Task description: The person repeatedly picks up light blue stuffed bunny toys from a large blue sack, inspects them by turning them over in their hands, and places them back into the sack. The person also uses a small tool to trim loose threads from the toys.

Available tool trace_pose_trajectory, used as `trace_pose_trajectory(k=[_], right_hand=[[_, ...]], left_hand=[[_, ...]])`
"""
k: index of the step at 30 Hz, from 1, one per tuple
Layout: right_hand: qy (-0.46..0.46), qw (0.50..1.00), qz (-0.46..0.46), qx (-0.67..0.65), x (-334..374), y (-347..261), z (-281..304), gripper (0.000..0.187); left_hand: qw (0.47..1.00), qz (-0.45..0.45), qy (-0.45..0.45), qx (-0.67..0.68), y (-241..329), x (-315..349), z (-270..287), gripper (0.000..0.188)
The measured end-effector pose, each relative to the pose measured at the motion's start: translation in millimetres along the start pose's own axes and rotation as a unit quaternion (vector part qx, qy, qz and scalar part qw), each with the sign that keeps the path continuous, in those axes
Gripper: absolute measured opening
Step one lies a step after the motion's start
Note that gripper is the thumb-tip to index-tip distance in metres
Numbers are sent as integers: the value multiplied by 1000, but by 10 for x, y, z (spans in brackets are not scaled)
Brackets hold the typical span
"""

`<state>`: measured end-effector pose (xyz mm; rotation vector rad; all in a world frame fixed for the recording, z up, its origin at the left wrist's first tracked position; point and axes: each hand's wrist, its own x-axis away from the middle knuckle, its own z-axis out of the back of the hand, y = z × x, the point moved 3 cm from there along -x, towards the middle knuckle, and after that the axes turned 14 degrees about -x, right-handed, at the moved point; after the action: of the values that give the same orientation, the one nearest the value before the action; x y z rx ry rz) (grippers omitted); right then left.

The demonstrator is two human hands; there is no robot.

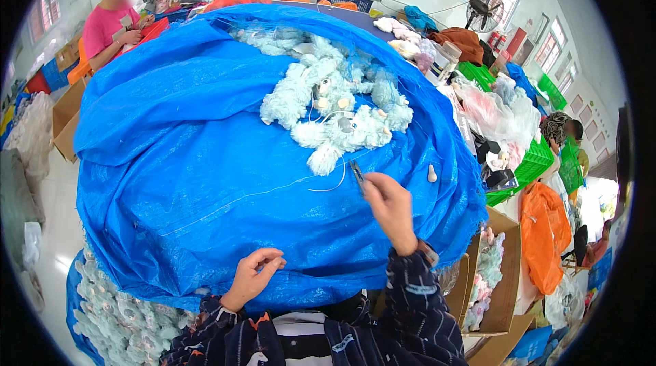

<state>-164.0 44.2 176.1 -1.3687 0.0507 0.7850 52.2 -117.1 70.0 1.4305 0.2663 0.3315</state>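
Note:
My right hand [391, 207] is closed around a small dark metal tool [357, 172], which looks like thread snips. Its tip points at a pale curved thread [340, 178] trailing from a heap of fluffy light-blue plush toys [328, 103]. Several of these toys lie at the far side of a big blue tarp sack [205, 188]. My left hand [254, 276] is over the near edge of the sack, thumb and fingers apart, holding nothing. Right of my right hand, a small whitish cone-shaped piece [432, 173] lies on the tarp.
More light-blue plush [130, 321] fills a bag at lower left. A cardboard box [502, 277] with plush stands at right, beside green crates [529, 168] and an orange bag [544, 236]. A person in pink [102, 28] works at far left. A fan [478, 12] stands at back right.

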Motion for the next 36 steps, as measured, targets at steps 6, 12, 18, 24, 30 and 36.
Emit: trace_pose_trajectory(k=[6,12,18,24,30,36], right_hand=[[52,930,130,340,-652,313,-151,30],[16,940,-5,341,-851,876,18,33],[99,980,59,164,-913,857,97,21],[128,972,-56,-190,-414,109,-337,16],[1,976,-82,-204,858,-85,-1100,19],[-341,916,-137,-159,1170,-500,-1206,22]], left_hand=[[999,23,25,10,-92,99,181,16],[999,26,28,34,-199,96,229,15],[999,17,-23,15,-40,14,102,15],[997,-50,-46,38,229,-187,-87,32],[958,17,84,275,-119,-275,-187,43],[945,-17,112,305,153,-133,214,49]])
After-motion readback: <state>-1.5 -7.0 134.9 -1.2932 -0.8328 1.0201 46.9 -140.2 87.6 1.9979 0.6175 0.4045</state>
